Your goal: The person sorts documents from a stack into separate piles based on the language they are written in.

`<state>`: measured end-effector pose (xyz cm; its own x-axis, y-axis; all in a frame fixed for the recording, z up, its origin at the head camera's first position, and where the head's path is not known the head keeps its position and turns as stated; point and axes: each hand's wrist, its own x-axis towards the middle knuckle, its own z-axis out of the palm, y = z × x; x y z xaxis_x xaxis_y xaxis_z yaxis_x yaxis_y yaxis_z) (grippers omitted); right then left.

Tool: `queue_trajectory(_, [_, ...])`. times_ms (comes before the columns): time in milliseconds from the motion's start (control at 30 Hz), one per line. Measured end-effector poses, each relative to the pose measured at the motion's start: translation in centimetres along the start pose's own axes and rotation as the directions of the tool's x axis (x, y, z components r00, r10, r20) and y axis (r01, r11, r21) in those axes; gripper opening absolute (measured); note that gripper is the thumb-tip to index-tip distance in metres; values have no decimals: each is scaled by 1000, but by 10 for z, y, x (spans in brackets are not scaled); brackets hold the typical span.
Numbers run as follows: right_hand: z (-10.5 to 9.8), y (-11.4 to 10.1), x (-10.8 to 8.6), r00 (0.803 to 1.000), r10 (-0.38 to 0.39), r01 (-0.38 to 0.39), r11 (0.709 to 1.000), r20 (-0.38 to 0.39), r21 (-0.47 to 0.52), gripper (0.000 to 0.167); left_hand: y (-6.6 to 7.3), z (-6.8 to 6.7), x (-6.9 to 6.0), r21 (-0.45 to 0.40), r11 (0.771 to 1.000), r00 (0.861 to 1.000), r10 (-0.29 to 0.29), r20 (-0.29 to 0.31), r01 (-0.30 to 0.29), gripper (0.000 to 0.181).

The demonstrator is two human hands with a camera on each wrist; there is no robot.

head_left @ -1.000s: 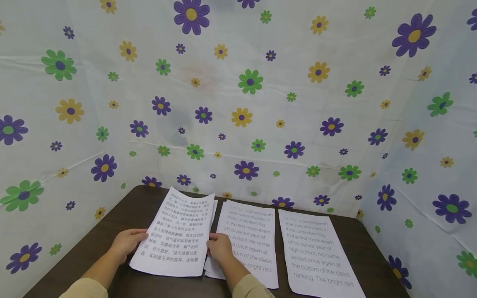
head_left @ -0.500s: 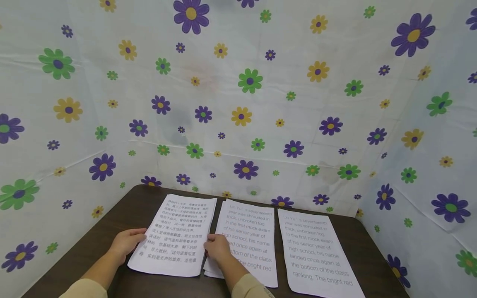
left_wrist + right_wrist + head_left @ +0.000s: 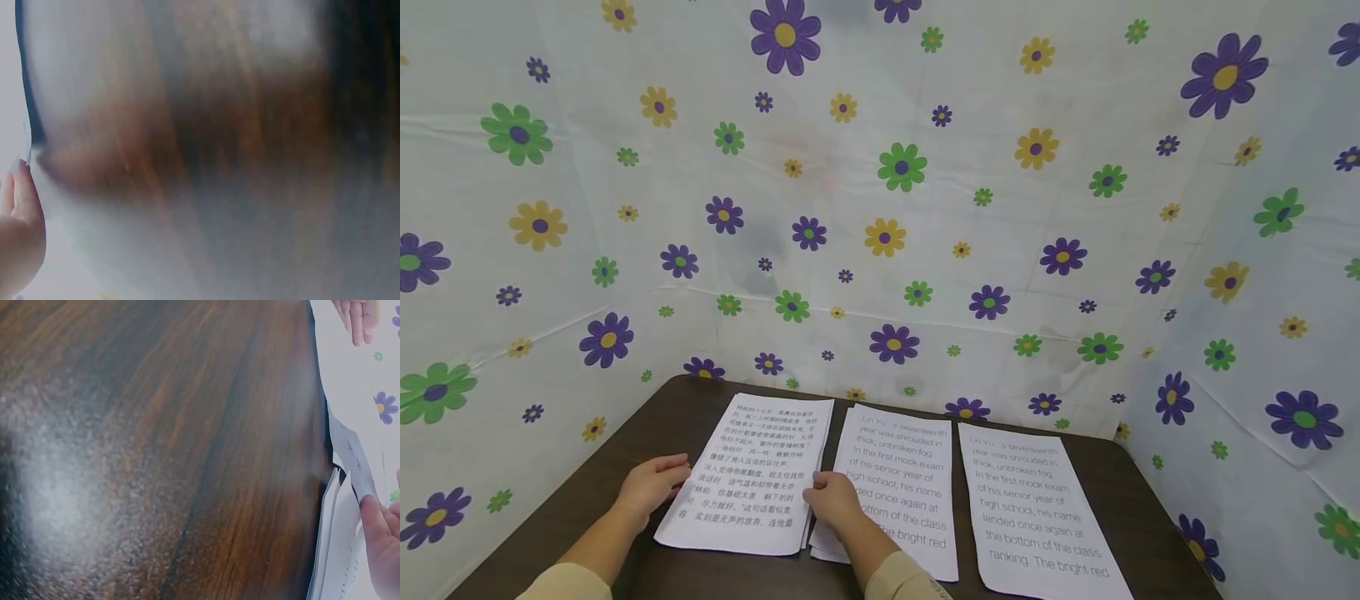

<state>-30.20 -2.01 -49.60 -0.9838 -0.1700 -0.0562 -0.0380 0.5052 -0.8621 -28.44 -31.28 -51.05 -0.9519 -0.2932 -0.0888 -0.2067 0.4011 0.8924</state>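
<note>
A stack of white sheets printed with Chinese text (image 3: 745, 475) lies at the left of the dark wooden table (image 3: 647, 433) in the head view. My left hand (image 3: 653, 490) is at its left edge, fingers extended, fingertips close to or touching the paper. At the right edge of that stack my right hand (image 3: 837, 502) rests its fingertips, its wrist passing over part of the middle stack of English-text sheets (image 3: 902, 475). The right wrist view shows the right hand (image 3: 384, 544) beside the paper edges, which stand slightly apart. In the left wrist view only part of a hand (image 3: 22, 225) shows clearly.
A third stack of English-text sheets (image 3: 1037, 508) lies on the right of the table, apart from the middle one. White cloth with printed flowers (image 3: 880, 233) rises behind the table and along both sides.
The Chinese-text stack's raised far end has gone down flat, and the stack has shifted slightly toward the left. My hands stay at its sides; the right has edged a little left.
</note>
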Motion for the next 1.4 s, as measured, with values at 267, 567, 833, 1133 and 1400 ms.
queue_trajectory(267, [-2,-4,0,1000,13,-13,1000,-14,19,41,5,-5,-1,-41,999,1000,22,4,-22,58])
queue_trajectory(567, [-13,-9,-1,1000,-13,13,999,-9,42,46,27,10,-6,-70,997,999,28,44,-24,63])
queue_trajectory(833, [-26,-3,-3,1000,-18,18,998,11,63,51,45,26,-11,-90,994,991,69,114,-59,65])
queue_trajectory(1133, [-45,11,-1,1000,-13,13,995,1,97,55,54,41,-15,-101,991,982,101,158,-86,65])
queue_trajectory(1400, [-67,17,-3,1000,-21,20,991,2,134,56,65,55,-16,-105,987,971,137,196,-118,64])
